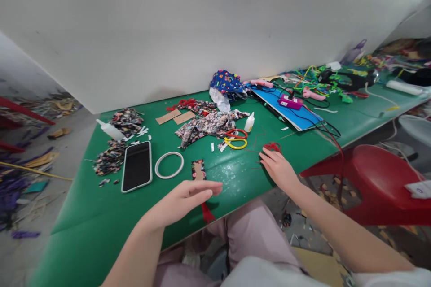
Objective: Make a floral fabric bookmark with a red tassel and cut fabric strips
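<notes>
My left hand (186,199) hovers with fingers stretched out and nothing in its grasp. Under it lies a small floral fabric strip (198,170) with a tan card face, partly hidden by the hand. A red tassel (208,213) shows below the fingers, near the table's front edge. Fingers extended on the tabletop, my right hand (278,168) touches a tangle of red thread (273,146). Loose red strands lie to its left. Scissors (236,142) with red and yellow handles rest beyond, beside a small glue bottle (249,122).
On the green table (232,188) are a phone (137,166), a white ring (169,165), floral cloth (208,126), cardboard pieces (168,116) and another glue bottle (110,130). A blue folder (292,110) with cables lies right; a white partition (161,36) stands behind. A red chair (370,179) is at right.
</notes>
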### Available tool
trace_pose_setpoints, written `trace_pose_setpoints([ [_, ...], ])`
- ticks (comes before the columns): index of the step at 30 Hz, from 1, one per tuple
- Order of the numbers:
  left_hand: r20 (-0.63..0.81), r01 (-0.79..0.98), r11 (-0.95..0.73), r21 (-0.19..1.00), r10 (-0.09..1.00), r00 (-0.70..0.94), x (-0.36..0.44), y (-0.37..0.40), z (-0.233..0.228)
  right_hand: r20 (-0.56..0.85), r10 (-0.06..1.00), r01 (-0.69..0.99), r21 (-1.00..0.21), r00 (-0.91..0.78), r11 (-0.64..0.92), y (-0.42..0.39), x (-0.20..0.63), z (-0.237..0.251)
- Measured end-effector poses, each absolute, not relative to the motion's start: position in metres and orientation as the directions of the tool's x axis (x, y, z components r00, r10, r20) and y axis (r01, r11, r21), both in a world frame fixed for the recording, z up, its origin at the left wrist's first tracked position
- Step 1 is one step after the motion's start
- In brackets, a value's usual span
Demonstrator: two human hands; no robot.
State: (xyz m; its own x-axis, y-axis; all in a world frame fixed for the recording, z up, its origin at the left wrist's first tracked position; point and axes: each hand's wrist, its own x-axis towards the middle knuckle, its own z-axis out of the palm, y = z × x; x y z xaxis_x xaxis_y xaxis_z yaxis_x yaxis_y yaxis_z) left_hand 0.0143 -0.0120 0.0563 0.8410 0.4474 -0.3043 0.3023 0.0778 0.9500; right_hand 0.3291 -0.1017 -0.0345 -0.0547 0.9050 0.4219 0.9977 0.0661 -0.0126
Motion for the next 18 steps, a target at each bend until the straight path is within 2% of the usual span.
trace_pose_setpoints([
  [6, -0.34, 0.39, 0.016, 0.921, 0.519, 0.784, 0.021, -0.016, 0.046, 0.375, 0.921, 0.993, -0.006, -0.109, 0.12, -0.088, 0.305, -0.043],
  [10, -0.328, 0.458, -0.062, 0.887, 0.613, 0.719, 0.02, -0.026, 0.038, 0.351, 0.92, 0.983, 0.002, -0.173, 0.184, -0.104, 0.309, -0.047],
  [15, -0.327, 0.45, -0.005, 0.893, 0.681, 0.656, 0.01, -0.047, 0.024, 0.36, 0.899, 0.965, 0.007, -0.248, 0.263, -0.112, 0.342, -0.041],
  [18, -0.346, 0.443, 0.056, 0.895, 0.713, 0.61, 0.003, -0.059, 0.02, 0.402, 0.891, 0.973, -0.002, -0.212, 0.233, -0.104, 0.372, -0.041],
])
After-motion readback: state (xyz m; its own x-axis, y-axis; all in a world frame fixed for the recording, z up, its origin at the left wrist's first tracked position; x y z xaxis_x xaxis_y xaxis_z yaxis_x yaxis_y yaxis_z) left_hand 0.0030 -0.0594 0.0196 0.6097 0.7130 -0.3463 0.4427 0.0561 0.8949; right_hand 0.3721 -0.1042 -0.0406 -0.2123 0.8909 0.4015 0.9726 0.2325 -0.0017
